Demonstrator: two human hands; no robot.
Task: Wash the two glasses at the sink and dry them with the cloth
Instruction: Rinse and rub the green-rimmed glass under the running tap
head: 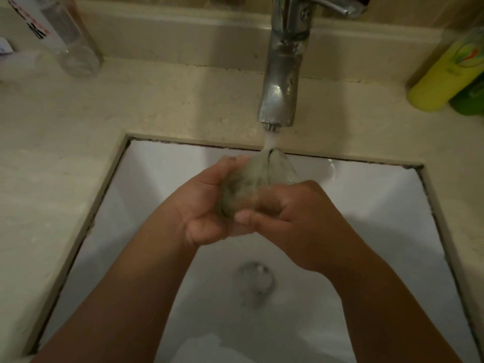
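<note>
A clear glass (251,184) is gripped by the left hand (207,205) and right hand (285,213) under the running tap (281,74), above the white basin (157,179). Wet and slick, it could be dropped and broken.

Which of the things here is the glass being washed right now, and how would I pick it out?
Start at the chrome faucet above the white sink and follow its running stream straight down. It lands on the glass, held on its side between the left hand and the right hand. Unlike the yellow bottle on the counter, it is see-through and wet.
</note>
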